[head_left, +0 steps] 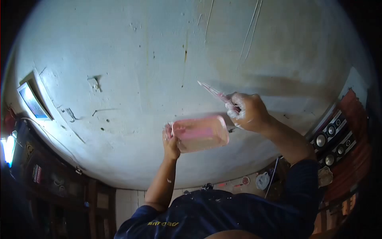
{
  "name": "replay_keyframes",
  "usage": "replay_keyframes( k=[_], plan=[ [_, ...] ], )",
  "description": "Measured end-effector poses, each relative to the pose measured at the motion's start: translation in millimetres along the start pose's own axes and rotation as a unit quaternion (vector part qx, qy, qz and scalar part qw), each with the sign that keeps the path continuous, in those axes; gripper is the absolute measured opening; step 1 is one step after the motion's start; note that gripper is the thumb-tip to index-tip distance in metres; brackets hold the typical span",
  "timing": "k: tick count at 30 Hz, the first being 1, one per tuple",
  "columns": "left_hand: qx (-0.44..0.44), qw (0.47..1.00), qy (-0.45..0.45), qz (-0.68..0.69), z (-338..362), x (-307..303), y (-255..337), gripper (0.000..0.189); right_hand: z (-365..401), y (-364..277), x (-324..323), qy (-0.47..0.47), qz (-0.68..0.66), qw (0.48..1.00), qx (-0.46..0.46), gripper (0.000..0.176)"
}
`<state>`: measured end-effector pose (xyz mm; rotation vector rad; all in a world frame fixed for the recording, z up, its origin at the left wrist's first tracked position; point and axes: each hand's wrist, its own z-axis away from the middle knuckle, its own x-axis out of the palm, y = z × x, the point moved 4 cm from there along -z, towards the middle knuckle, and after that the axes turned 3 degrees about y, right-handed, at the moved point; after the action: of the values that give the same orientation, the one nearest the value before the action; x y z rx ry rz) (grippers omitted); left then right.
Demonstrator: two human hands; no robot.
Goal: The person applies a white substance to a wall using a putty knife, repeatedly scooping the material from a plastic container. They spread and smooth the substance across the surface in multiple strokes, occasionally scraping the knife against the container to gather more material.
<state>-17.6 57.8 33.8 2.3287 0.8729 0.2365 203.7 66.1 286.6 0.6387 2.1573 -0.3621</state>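
My left hand [171, 144] grips the left end of a pink see-through plastic tray [201, 134], with the thumb on the near side and fingers behind its rim. The tray is held up in front of the wall. To its upper right, my right hand [247, 111] is closed round a thin pink tool smeared with white [213, 92]. Its narrow end points up and left toward the wall; I cannot make out its exact kind, or whether the tip touches. White paste-like stuff coats the fingers of my right hand, and small specks mark my left hand and forearm.
A pale wall [131, 51] with holes, cracks and stains fills the view. On it are a switch plate [94, 84] and a framed picture [34, 101]. Speakers [330, 129] stand at right, dark wooden furniture [59, 185] at left. A plastic bag [262, 181] lies on the floor.
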Motion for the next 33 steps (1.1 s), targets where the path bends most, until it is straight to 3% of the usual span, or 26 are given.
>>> replay_keyframes(
  k=[1, 3, 4, 5, 6, 7, 9, 10, 11, 12, 13, 15, 16, 17, 19, 21, 23, 25, 26, 27, 28, 29, 31, 33],
  plan=[
    [-0.011, 1.000, -0.004, -0.005, -7, -3, 5, 0.035, 9, 15, 5, -0.006, -0.137, 0.985, 0.110, 0.010],
    [-0.072, 0.994, -0.014, 0.087, -25, -8, 23, 0.036, 27, 25, 19, 0.071, -0.417, 0.893, 0.154, 0.012],
    [-0.085, 0.993, -0.016, 0.081, -29, -10, 26, 0.036, 33, 21, 21, 0.052, -0.457, 0.867, 0.190, 0.009],
    [-0.043, 0.997, -0.010, 0.056, -31, -12, 32, 0.036, 40, 21, 26, 0.044, -0.464, 0.862, 0.200, 0.009],
    [-0.002, 1.000, -0.006, 0.030, -33, -15, 37, 0.036, 46, 17, 29, 0.028, -0.370, 0.919, 0.131, 0.009],
    [-0.016, 1.000, -0.011, 0.023, -35, -15, 39, 0.036, 51, 12, 32, 0.011, -0.273, 0.960, 0.059, 0.011],
    [-0.143, 0.960, 0.015, 0.242, -34, -12, 35, 0.035, 55, -12, 40, 0.042, -0.116, 0.989, -0.088, 0.020],
    [-0.157, 0.959, 0.012, 0.236, -34, -11, 32, 0.035, 59, -24, 46, -0.004, -0.048, 0.992, -0.120, 0.017],
    [-0.052, 0.990, -0.005, 0.128, -35, -12, 36, 0.035, 65, -33, 52, -0.048, 0.020, 0.987, -0.154, 0.015],
    [0.056, 0.998, -0.026, 0.018, -33, -13, 43, 0.035, 71, -33, 59, -0.055, 0.012, 0.987, -0.148, 0.015],
    [0.050, 0.998, -0.031, 0.015, -33, -13, 49, 0.035, 78, -36, 69, -0.069, 0.023, 0.977, -0.201, 0.015],
    [-0.074, 0.988, 0.014, 0.137, -34, -14, 54, 0.034, 86, -40, 73, -0.087, 0.030, 0.963, -0.253, 0.016],
    [0.021, 0.999, -0.005, 0.044, -35, -19, 59, 0.033, 88, -43, 67, -0.109, 0.036, 0.956, -0.271, 0.014],
    [0.014, 0.999, -0.005, 0.041, -32, -19, 60, 0.033, 92, -43, 65, -0.131, 0.041, 0.948, -0.289, 0.012],
    [-0.132, 0.971, 0.019, 0.198, -29, -20, 55, 0.036, 101, -38, 61, -0.126, 0.025, 0.943, -0.307, 0.012],
    [-0.111, 0.976, 0.007, 0.185, -25, -21, 50, 0.038, 109, -31, 51, -0.160, 0.024, 0.935, -0.317, 0.012],
    [-0.088, 0.981, -0.003, 0.174, -21, -23, 50, 0.042, 108, -18, 37, -0.184, -0.049, 0.941, -0.281, 0.009],
    [-0.211, 0.935, 0.023, 0.285, -15, -26, 43, 0.049, 102, 0, 17, -0.085, -0.207, 0.966, -0.126, 0.013],
    [-0.214, 0.934, 0.026, 0.284, -14, -27, 46, 0.049, 110, 18, 12, -0.022, -0.263, 0.964, -0.042, 0.015],
    [-0.209, 0.935, 0.025, 0.287, -13, -28, 50, 0.052, 118, 33, 9, 0.042, -0.314, 0.947, 0.045, 0.017],
    [-0.205, 0.935, 0.023, 0.290, -12, -29, 53, 0.055, 103, 22, 4, 0.054, -0.397, 0.898, 0.182, 0.020],
    [-0.210, 0.933, 0.022, 0.290, -9, -28, 55, 0.055, 103, 30, 5, 0.094, -0.417, 0.874, 0.232, 0.024],
    [-0.195, 0.927, 0.041, 0.318, -5, -27, 58, 0.063, 110, 44, 15, 0.096, -0.459, 0.813, 0.344, 0.025],
    [-0.195, 0.923, 0.025, 0.330, -1, -28, 56, 0.066, 116, 54, 26, 0.037, -0.404, 0.847, 0.343, 0.026]
  ],
)
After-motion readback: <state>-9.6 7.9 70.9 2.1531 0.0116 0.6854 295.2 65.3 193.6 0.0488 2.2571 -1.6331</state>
